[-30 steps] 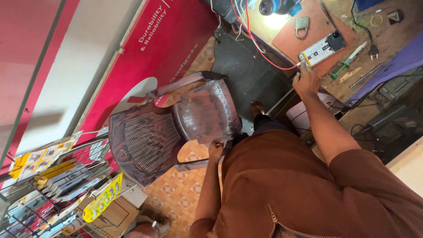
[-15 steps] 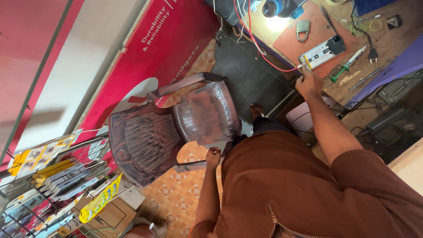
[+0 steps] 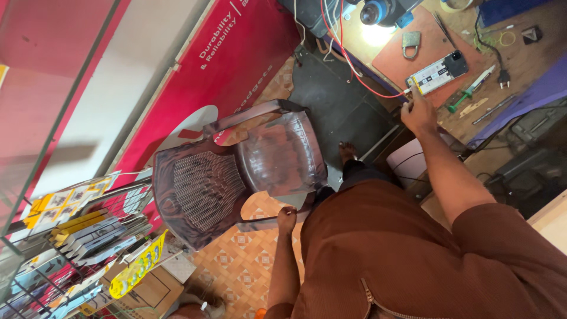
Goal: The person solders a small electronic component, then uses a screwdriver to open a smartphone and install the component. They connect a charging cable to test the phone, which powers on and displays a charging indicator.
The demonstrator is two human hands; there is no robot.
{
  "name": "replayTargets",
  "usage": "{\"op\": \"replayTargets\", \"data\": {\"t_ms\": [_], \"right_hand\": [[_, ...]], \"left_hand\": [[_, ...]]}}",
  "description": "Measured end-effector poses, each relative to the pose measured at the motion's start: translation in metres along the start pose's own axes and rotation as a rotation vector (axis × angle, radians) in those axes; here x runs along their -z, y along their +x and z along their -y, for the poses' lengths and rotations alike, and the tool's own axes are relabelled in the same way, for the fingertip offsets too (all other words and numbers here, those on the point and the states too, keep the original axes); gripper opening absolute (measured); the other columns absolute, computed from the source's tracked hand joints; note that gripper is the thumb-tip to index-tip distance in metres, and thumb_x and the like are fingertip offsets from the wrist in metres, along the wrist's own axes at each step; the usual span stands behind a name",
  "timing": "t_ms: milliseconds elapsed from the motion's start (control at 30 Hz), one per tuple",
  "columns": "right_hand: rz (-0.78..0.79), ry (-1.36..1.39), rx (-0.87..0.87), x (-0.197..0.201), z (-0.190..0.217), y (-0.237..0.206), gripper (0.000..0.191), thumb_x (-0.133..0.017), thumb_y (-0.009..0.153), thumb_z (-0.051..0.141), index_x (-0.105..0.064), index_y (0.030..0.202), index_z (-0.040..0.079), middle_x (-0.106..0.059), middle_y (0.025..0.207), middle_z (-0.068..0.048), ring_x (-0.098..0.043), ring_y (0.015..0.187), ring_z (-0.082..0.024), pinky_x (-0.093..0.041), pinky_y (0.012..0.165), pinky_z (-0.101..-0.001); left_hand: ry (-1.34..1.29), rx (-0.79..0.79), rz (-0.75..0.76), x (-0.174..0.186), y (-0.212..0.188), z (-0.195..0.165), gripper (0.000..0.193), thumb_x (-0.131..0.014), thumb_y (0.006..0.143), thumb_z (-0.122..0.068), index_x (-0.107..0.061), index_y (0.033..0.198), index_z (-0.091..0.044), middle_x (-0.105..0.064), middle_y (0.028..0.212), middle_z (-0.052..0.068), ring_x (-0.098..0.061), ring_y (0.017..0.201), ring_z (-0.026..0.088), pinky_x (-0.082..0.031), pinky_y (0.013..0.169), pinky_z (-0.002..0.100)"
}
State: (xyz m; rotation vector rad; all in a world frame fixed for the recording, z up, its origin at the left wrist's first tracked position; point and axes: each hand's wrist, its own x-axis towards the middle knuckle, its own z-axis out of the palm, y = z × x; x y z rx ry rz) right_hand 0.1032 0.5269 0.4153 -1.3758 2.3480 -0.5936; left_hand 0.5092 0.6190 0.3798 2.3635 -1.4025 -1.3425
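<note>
One dark brown plastic armchair [image 3: 236, 171] stands centre frame. The left hand [image 3: 287, 217], fingers curled, grips its armrest. Upper right, the right hand [image 3: 418, 111] pinches a yellow-tipped probe against one opened smartphone [image 3: 437, 72].

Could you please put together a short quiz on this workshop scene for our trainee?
1. True or false: the right hand reaches to the opened phone on the workbench.
2. What does the left hand touch? A) the padlock B) the armrest of the plastic chair C) the green screwdriver
3. Fill in: the wire running towards the phone is ____ in colour.

Key: 1 true; 2 B; 3 red.
</note>
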Motion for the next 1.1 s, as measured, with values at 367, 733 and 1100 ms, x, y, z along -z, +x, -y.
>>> {"op": "replayTargets", "data": {"t_ms": [367,733,1100], "right_hand": [[-0.007,0.082,-0.135,-0.012,0.035,-0.103,0.071,-0.065,0.094,0.018,-0.041,0.158,-0.001,-0.072,0.093,-0.014,-0.069,0.091,-0.037,-0.055,0.083,-0.0482],[-0.007,0.134,0.053,-0.06,0.093,-0.356,0.03,-0.071,0.086,0.022,-0.075,0.113,0.009,-0.075,0.107,-0.02,-0.071,0.089,-0.039,-0.057,0.08,-0.046],[-0.157,0.604,-0.538,-0.038,0.074,-0.612,0.029,-0.073,0.089,0.021,-0.071,0.116,0.009,-0.077,0.113,-0.011,-0.073,0.102,-0.022,-0.058,0.089,-0.0374]], "left_hand": [[0.156,-0.418,-0.009,0.039,-0.005,0.011,0.048,-0.075,0.087,-0.04,-0.067,0.066,0.003,-0.067,0.072,0.024,-0.066,0.07,0.042,-0.053,0.07,0.048],[-0.279,-0.884,0.631,0.039,-0.065,-0.018,0.036,-0.073,0.094,-0.027,-0.065,0.12,-0.004,-0.07,0.12,0.009,-0.069,0.107,0.023,-0.056,0.091,0.033],[-0.438,-1.738,1.694,0.103,-0.352,-0.053,0.033,-0.07,0.1,-0.009,-0.05,0.074,-0.008,-0.065,0.08,0.005,-0.068,0.077,0.023,-0.056,0.072,0.034]]}}
